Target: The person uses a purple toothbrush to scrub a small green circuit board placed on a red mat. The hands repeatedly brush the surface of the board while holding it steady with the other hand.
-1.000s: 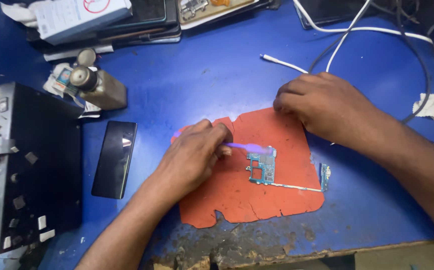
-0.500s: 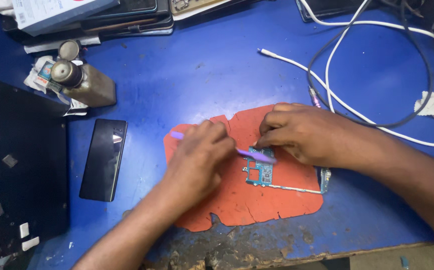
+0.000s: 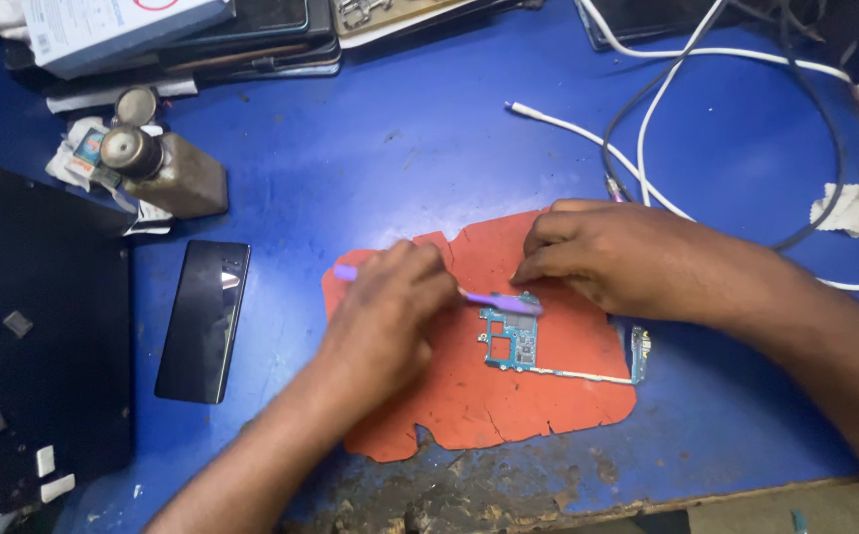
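1. The blue worktable (image 3: 370, 148) carries everything; its near edge is worn and dirty, and the work sits close to that edge, within easy reach of both arms.
2. A black box (image 3: 44, 336) stands at the left side, and a dark phone (image 3: 204, 318) lies flat just beside it, apart from the work.
3. The orange mat (image 3: 508, 405), cracked at its border, lies under the work, I think to protect the table surface and to keep small parts visible.
4. The right hand (image 3: 627, 259) rests on the mat's far part, fingers bent and close together, the tips pressing at the top edge of the circuit board (image 3: 510, 338), probably to keep it from sliding.
5. The left hand (image 3: 390, 314) is closed around a purple tool (image 3: 494, 300); its tip touches the board's upper side.
6. White cables (image 3: 647, 119) and a small metal bottle (image 3: 167, 170) stay far back.
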